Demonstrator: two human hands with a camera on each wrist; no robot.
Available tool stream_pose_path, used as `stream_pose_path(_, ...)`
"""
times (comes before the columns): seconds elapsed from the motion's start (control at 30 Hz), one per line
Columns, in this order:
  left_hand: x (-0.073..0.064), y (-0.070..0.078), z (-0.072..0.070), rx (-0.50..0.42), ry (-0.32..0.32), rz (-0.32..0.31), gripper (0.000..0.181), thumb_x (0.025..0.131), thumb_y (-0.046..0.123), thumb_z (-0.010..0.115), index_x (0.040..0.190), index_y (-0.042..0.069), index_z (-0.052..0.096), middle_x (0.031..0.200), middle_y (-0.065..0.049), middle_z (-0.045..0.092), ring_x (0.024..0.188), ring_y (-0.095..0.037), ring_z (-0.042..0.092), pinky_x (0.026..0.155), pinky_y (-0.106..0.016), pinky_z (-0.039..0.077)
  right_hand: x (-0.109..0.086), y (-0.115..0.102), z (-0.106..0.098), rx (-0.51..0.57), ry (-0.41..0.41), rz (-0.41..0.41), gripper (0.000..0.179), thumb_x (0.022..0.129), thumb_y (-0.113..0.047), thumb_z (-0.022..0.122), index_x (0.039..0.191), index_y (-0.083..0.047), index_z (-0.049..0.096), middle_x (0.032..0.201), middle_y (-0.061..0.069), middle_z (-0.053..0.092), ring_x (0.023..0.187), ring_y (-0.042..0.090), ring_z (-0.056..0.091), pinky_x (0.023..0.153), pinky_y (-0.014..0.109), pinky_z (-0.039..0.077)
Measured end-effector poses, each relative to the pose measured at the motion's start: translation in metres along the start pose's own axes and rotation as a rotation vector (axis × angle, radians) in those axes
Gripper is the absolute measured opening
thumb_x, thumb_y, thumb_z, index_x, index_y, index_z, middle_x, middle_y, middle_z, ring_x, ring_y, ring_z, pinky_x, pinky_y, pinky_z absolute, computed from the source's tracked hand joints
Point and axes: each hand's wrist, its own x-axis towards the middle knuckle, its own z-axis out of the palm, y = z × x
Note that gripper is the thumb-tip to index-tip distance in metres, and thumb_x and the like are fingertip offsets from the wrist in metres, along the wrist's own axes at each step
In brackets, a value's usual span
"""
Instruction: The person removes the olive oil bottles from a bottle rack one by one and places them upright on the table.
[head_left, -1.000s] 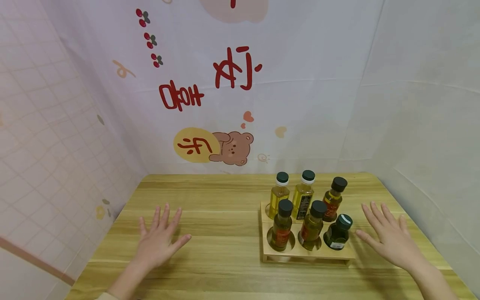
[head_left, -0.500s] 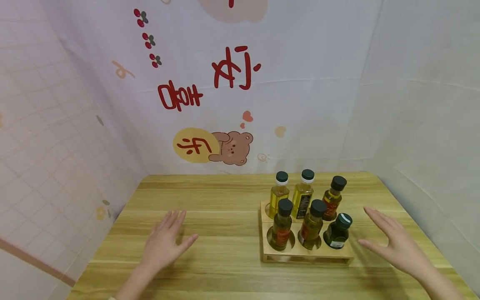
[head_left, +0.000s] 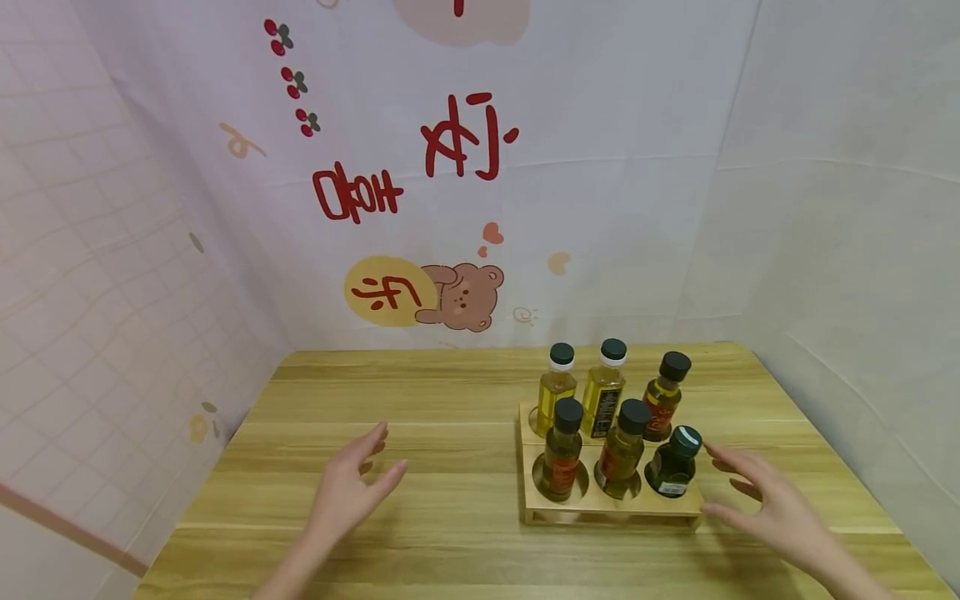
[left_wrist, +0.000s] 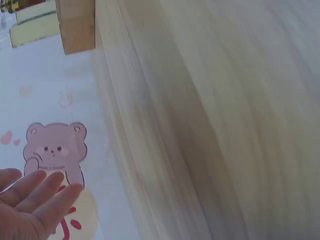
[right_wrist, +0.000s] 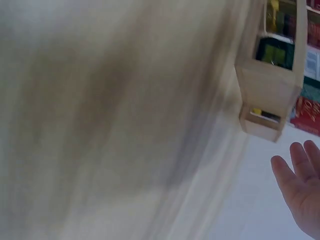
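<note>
A two-tier wooden rack (head_left: 611,514) stands on the right half of the table, holding several bottles in two rows. At its front right corner sits a short dark green jar (head_left: 672,467). My right hand (head_left: 776,508) is beside that corner, thumb and fingers apart, with nothing in it. In the right wrist view its fingers (right_wrist: 300,162) are relaxed near the rack's end (right_wrist: 267,85). My left hand (head_left: 348,486) is over the left half of the table, fingers loosely bent and holding nothing. The left wrist view shows its fingers (left_wrist: 45,200) extended.
Front-row bottles with black caps include an amber oil bottle (head_left: 562,458) and another oil bottle (head_left: 622,458). Behind them rise a clear oil bottle (head_left: 557,400), a square oil bottle (head_left: 604,400) and a red-labelled bottle (head_left: 663,408). A printed cloth (head_left: 615,208) hangs behind the wooden table (head_left: 450,400).
From spread flat, both hands have turned sideways with fingers drawn together and loosely bent. The left has moved right; the right has come in closer to the rack's corner. The bottles stay put.
</note>
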Motion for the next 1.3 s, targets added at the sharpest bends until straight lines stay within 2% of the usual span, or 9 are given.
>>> stream_pose_path(0.27,0.003,0.016,0.023,-0.195,0.008,-0.007,0.062,0.081,0.019,0.083,0.134,-0.001,0.059,0.125,-0.017,0.065,0.107,-0.033,0.065,0.077,-0.041,0.059,-0.007,0.005,0.013,0.048,-0.039,0.069,0.070,0.076,-0.010,0.086,0.137,0.003,0.054,0.132,-0.012,0.053,0.108,-0.006,0.056,0.079,0.024,0.057)
stream_pose_path(0.43,0.005,0.027,0.036,-0.276,-0.012,-0.032,0.058,0.084,0.020,0.081,0.134,0.002,0.060,0.125,-0.014,0.065,0.110,-0.032,0.064,0.079,-0.038,0.059,-0.010,0.008,0.019,0.090,-0.051,0.122,0.066,0.079,-0.011,0.084,0.137,0.003,0.055,0.128,-0.028,0.047,0.105,-0.002,0.060,0.076,0.026,0.058)
stream_pose_path(0.67,0.007,0.040,0.053,-0.341,-0.037,-0.023,0.053,0.085,0.021,0.080,0.132,0.004,0.062,0.124,-0.014,0.065,0.111,-0.030,0.063,0.079,-0.043,0.059,-0.011,0.007,0.022,0.185,-0.082,0.219,0.064,0.082,-0.010,0.081,0.137,0.008,0.053,0.122,-0.035,0.047,0.100,-0.004,0.061,0.073,0.025,0.058)
stream_pose_path(0.73,0.008,0.043,0.058,-0.355,-0.048,-0.021,0.053,0.085,0.021,0.080,0.132,0.005,0.062,0.125,-0.014,0.065,0.112,-0.030,0.063,0.079,-0.043,0.058,-0.011,0.007,0.023,0.176,-0.082,0.231,0.061,0.083,-0.009,0.080,0.135,0.010,0.054,0.122,-0.028,0.053,0.096,-0.004,0.061,0.072,0.023,0.058)
stream_pose_path(0.83,0.008,0.048,0.066,-0.383,-0.065,-0.017,0.052,0.085,0.021,0.080,0.132,0.006,0.063,0.124,-0.011,0.065,0.112,-0.030,0.063,0.080,-0.044,0.058,-0.011,0.006,0.024,0.137,-0.100,0.259,0.057,0.084,-0.009,0.079,0.132,0.011,0.056,0.127,0.000,0.064,0.093,-0.003,0.062,0.072,0.021,0.057)
stream_pose_path(0.9,0.009,0.050,0.071,-0.400,-0.080,-0.013,0.051,0.085,0.020,0.079,0.132,0.008,0.063,0.124,-0.010,0.065,0.112,-0.030,0.062,0.081,-0.044,0.058,-0.011,0.007,0.024,0.117,-0.123,0.286,0.056,0.086,-0.010,0.078,0.132,0.012,0.056,0.128,0.023,0.062,0.092,-0.002,0.063,0.073,0.020,0.055)
stream_pose_path(0.93,0.009,0.052,0.073,-0.407,-0.085,-0.009,0.051,0.085,0.020,0.080,0.132,0.008,0.063,0.124,-0.008,0.065,0.112,-0.030,0.062,0.082,-0.044,0.058,-0.012,0.007,0.023,0.117,-0.138,0.305,0.055,0.087,-0.011,0.077,0.132,0.012,0.056,0.129,0.023,0.061,0.092,-0.001,0.064,0.073,0.020,0.055)
stream_pose_path(0.97,0.009,0.053,0.076,-0.410,-0.092,0.000,0.051,0.086,0.020,0.079,0.132,0.008,0.063,0.124,-0.008,0.065,0.112,-0.030,0.062,0.082,-0.044,0.058,-0.011,0.006,0.023,0.107,-0.156,0.326,0.056,0.088,-0.013,0.077,0.133,0.012,0.055,0.129,0.033,0.057,0.092,-0.001,0.064,0.074,0.019,0.054)
stream_pose_path(1.3,0.017,0.070,0.097,-0.412,-0.117,0.074,0.054,0.084,0.024,0.080,0.133,0.006,0.062,0.126,-0.010,0.065,0.111,-0.025,0.064,0.089,-0.045,0.055,-0.010,0.005,0.021,0.163,-0.208,0.394,0.060,0.091,-0.016,0.074,0.136,0.015,0.049,0.134,0.036,0.050,0.094,-0.001,0.063,0.074,0.020,0.055)
